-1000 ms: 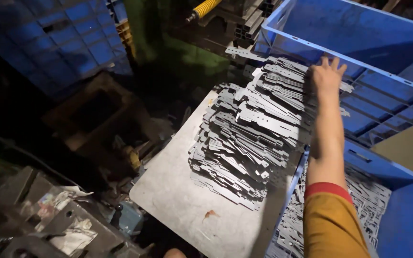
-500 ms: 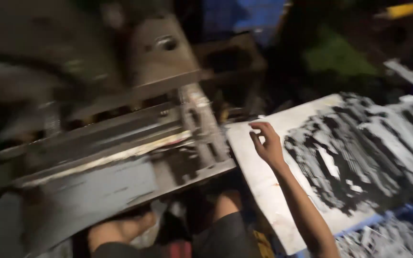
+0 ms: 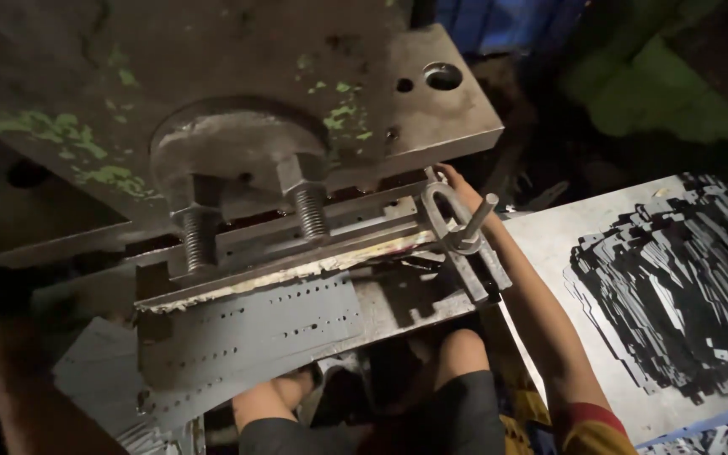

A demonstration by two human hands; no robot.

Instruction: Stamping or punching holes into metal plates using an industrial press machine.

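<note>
Dim workshop surroundings frame a heavy steel press [image 3: 238, 109] whose worn grey block, flecked with green paint, fills the upper left of the view. Beneath the block two threaded bolts [image 3: 309, 211] come down onto a long die bed, and a perforated metal strip [image 3: 254, 333] with rows of small punched holes lies across the lower plate, sloping down toward the left. To the right stands the bench [image 3: 566, 244], a pale sheet-metal top carrying a broad, loosely fanned pile of flat metal blanks [image 3: 684, 286], well apart from the press. A blue bin [image 3: 701, 434] with more blanks shows at the lower right corner. The person sits with bare knees below the die. Their right arm, in a yellow sleeve with a red cuff, stretches up past the bench edge, and the right hand [image 3: 463, 190] reaches in at the right end of the die, just behind a bent steel clamp handle [image 3: 461, 232]; whether its fingers are curled or spread cannot be told. The left hand [image 3: 10, 362] is a dark blur at the lower left edge, beside the strip's low end, its grip unreadable.
</note>
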